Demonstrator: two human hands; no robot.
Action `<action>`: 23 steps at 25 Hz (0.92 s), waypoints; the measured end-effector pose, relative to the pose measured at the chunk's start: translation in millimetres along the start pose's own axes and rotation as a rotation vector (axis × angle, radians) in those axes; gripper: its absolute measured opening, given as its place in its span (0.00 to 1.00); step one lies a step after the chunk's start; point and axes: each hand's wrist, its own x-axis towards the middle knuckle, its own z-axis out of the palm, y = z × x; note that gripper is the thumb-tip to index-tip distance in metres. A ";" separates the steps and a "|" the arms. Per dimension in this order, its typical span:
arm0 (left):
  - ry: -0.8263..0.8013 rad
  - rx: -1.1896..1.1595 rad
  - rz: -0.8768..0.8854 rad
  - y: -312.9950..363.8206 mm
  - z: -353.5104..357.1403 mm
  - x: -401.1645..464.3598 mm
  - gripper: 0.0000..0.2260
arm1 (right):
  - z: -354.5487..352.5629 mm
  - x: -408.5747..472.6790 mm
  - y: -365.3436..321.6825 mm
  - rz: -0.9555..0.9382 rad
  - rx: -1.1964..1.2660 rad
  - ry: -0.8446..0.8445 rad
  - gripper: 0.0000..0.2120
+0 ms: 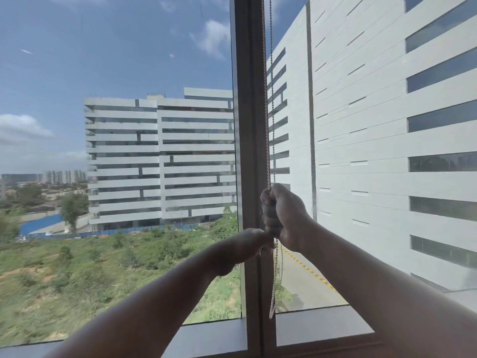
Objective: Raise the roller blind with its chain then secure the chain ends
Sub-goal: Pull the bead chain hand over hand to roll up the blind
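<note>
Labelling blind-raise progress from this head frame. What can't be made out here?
- Roller blind itself: cut off by the top edge in the head view, so its height is unknown.
- Bead chain inside the right hand: hidden by the curled fingers; which strand is gripped is unclear.
- Left hand grip: fingertips hidden behind the right hand.
- Chain's bottom loop: too thin to tell any clip or hook.

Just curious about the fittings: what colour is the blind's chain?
The bead chain looks pale beige or off-white against the dark window frame, in the head view.
</note>
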 end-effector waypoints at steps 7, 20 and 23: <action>0.232 -0.538 0.171 96.1 -63.7 19.2 0.15 | 1.6 -5.2 -3.6 -0.001 -0.009 -0.052 0.21; 0.284 -0.847 0.300 137.1 -54.4 22.9 0.13 | 7.0 -27.4 -12.9 -0.032 -0.012 -0.116 0.23; 0.316 -0.795 0.335 130.7 -48.0 20.1 0.15 | 3.6 -29.3 -7.2 -0.037 -0.041 -0.130 0.21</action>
